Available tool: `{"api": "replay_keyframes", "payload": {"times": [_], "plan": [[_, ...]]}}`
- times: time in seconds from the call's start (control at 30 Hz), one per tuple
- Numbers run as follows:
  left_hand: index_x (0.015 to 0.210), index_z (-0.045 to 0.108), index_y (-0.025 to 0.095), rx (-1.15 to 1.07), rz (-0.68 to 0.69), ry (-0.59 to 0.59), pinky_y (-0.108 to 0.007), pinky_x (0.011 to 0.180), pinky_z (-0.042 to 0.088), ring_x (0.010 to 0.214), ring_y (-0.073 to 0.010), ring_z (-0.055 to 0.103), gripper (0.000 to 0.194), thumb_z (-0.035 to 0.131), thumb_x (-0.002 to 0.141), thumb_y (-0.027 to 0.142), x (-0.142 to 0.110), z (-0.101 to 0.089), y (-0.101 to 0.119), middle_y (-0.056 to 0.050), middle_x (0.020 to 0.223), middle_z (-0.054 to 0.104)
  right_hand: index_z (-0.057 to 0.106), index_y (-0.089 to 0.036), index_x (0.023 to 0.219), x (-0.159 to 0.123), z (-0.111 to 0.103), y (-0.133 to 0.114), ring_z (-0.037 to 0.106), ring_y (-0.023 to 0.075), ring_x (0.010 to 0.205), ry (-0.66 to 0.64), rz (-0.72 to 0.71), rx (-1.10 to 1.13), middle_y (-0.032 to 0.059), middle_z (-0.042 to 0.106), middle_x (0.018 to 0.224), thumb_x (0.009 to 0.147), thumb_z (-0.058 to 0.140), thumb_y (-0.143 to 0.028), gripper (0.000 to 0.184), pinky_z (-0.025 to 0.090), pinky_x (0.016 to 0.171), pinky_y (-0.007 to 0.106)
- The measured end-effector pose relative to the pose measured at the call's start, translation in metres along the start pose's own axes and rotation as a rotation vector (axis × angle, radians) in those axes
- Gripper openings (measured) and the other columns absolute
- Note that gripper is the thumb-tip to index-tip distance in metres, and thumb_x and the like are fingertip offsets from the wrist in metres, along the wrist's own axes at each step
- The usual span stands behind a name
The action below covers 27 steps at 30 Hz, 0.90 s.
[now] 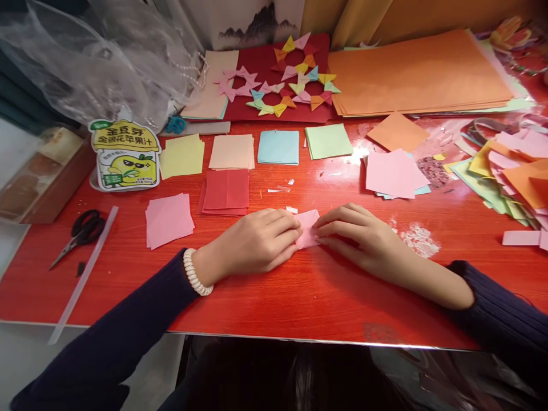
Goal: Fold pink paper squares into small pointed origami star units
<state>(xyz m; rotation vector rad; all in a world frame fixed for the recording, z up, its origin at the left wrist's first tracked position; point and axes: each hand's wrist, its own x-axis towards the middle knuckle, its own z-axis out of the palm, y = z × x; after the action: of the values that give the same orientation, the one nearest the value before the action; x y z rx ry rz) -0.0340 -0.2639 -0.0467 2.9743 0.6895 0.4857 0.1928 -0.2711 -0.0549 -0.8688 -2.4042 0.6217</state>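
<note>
A small piece of folded pink paper lies on the red table between my two hands. My left hand, with a beaded band at the wrist, has its fingers closed and pressed on the paper's left side. On the other side, my right hand grips the right edge with thumb and fingertips; its fingers are bent. Part of the paper is hidden under the fingertips. Near my left hand are a stack of red paper squares and a stack of pink squares.
Yellow, peach, blue and green squares form a row behind. Folded paper rings lie at the back. Scissors and a clear strip are left; a pink stack and paper scraps are right.
</note>
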Motion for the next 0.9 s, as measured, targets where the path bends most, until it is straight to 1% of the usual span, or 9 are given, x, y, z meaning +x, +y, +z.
{"api": "replay_keyframes", "payload": {"times": [0.1,0.2,0.27,0.37,0.53,0.67,0.77,0.83,0.9], "plan": [[0.096,0.061,0.011,-0.040,0.007,0.003,-0.033,0.081,0.051,0.093,-0.0189,0.061,0.020,0.045,0.088,0.021,0.000,-0.005,0.000,-0.008,0.093,0.067,0.060,-0.017,0.090,0.001,0.002,-0.001,0.052,0.0203,0.087,0.003,0.052,0.013,0.0088,0.059,0.090,0.089,0.049,-0.015,0.012,0.044,0.077,0.037],[0.103,0.059,0.013,-0.053,0.037,-0.003,-0.032,0.079,0.052,0.093,-0.0186,0.062,0.023,0.045,0.088,0.021,-0.002,-0.008,-0.001,-0.008,0.096,0.067,0.060,-0.017,0.090,0.001,0.005,-0.001,0.051,0.0206,0.086,0.003,0.090,-0.006,0.0085,0.058,0.090,0.089,0.049,-0.017,0.011,0.044,0.076,0.037],[0.109,0.058,0.017,-0.043,0.064,-0.021,-0.032,0.079,0.053,0.096,-0.0189,0.062,0.026,0.045,0.087,0.022,-0.003,-0.009,-0.001,-0.007,0.101,0.066,0.060,-0.017,0.089,0.001,0.006,0.000,0.050,0.0204,0.086,0.007,0.094,-0.017,0.0082,0.058,0.090,0.089,0.050,-0.018,0.010,0.043,0.076,0.036],[0.109,0.059,0.020,-0.013,0.085,-0.031,-0.032,0.079,0.053,0.098,-0.0194,0.061,0.026,0.046,0.087,0.024,-0.004,-0.009,-0.002,-0.008,0.102,0.065,0.059,-0.016,0.090,0.001,0.007,0.001,0.050,0.0202,0.085,0.012,0.083,-0.029,0.0082,0.058,0.090,0.089,0.050,-0.017,0.009,0.043,0.076,0.036],[0.107,0.061,0.018,0.043,0.108,-0.039,-0.034,0.080,0.054,0.099,-0.0205,0.061,0.026,0.046,0.087,0.024,-0.003,-0.009,0.001,-0.009,0.096,0.067,0.058,-0.016,0.088,0.004,0.009,-0.001,0.049,0.0205,0.084,0.024,0.086,-0.074,0.0092,0.057,0.089,0.090,0.047,-0.020,0.011,0.043,0.074,0.036],[0.106,0.062,0.016,0.072,0.119,-0.032,-0.034,0.079,0.054,0.099,-0.0212,0.061,0.026,0.046,0.087,0.023,-0.003,-0.009,0.003,-0.011,0.098,0.067,0.056,-0.016,0.087,0.003,0.012,-0.003,0.050,0.0210,0.083,0.036,0.107,-0.117,0.0092,0.055,0.087,0.091,0.046,-0.022,0.013,0.043,0.073,0.037],[0.105,0.063,0.015,0.088,0.125,-0.035,-0.034,0.077,0.055,0.097,-0.0216,0.062,0.026,0.046,0.087,0.023,-0.004,-0.009,0.003,-0.011,0.100,0.066,0.054,-0.016,0.093,-0.001,0.008,0.001,0.051,0.0198,0.085,0.059,0.115,-0.086,0.0090,0.053,0.092,0.091,0.045,-0.022,0.010,0.044,0.075,0.035],[0.105,0.063,0.014,0.093,0.123,-0.041,-0.035,0.076,0.055,0.096,-0.0217,0.063,0.026,0.045,0.087,0.023,-0.004,-0.009,0.004,-0.011,0.098,0.067,0.053,-0.017,0.099,-0.004,0.001,0.007,0.052,0.0186,0.085,0.034,0.073,-0.073,0.0087,0.053,0.094,0.091,0.045,-0.021,0.012,0.044,0.074,0.033],[0.103,0.064,0.014,0.091,0.122,-0.039,-0.035,0.076,0.055,0.095,-0.0218,0.063,0.026,0.045,0.088,0.023,-0.004,-0.009,0.004,-0.011,0.096,0.067,0.055,-0.017,0.103,-0.007,-0.008,0.012,0.051,0.0178,0.078,-0.076,-0.069,-0.136,0.0069,0.055,0.087,0.092,0.046,-0.022,0.015,0.043,0.070,0.033]]}}
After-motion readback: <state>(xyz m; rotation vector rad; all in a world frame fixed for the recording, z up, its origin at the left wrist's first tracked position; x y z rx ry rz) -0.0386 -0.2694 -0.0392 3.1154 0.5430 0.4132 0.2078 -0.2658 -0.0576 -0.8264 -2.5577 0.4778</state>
